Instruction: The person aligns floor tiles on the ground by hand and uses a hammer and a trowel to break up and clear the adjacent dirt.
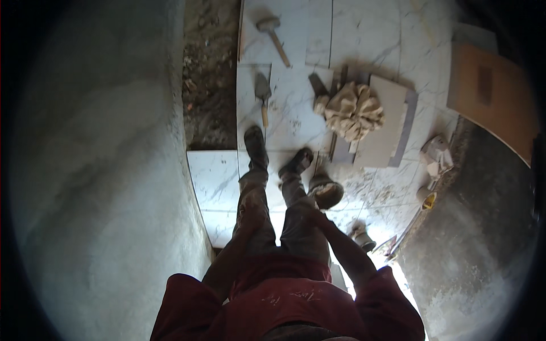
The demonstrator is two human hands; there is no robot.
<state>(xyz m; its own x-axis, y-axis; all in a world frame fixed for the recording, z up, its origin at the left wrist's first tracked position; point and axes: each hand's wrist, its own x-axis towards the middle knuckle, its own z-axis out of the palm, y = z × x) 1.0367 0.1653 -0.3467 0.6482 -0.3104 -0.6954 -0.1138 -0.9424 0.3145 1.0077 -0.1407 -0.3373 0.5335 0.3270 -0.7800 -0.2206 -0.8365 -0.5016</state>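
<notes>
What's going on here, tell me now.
Someone in a red shirt stands on marbled tiles, left hand and right hand down at the legs; no tool can be made out in either. A trowel and a mallet lie on the tiles ahead, a bucket sits beside the right leg, and a strip of rough ground is untiled.

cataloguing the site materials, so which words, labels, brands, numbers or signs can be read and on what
No legible text.
Brown cardboard: dark patch, too blurred to read.
Red shirt: pale marks, cannot tell whether lettering.
Small container showing yellow: too small to read.
</notes>
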